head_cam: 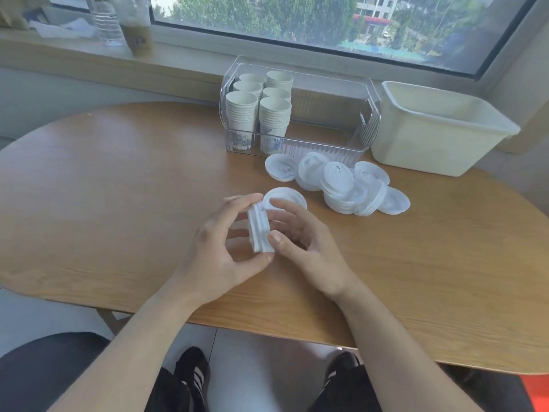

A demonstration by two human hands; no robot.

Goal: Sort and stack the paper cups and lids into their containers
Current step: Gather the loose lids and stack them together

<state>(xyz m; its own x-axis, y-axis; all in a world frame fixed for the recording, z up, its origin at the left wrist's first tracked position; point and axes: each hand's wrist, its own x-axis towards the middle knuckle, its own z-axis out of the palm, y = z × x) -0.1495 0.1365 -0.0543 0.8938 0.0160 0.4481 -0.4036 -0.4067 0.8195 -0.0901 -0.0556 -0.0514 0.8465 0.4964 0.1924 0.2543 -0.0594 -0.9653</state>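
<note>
Now both hands (261, 233) around stacked lids (260, 230).

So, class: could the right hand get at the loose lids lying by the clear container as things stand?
Probably not straight away: the right hand grips the lid stack with the left hand. The path to the loose lids looks unobstructed.

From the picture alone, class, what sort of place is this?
Probably an office break area or a room at home: a rounded wooden table by a window high above the street, with a windowsill holding bottles.
</note>
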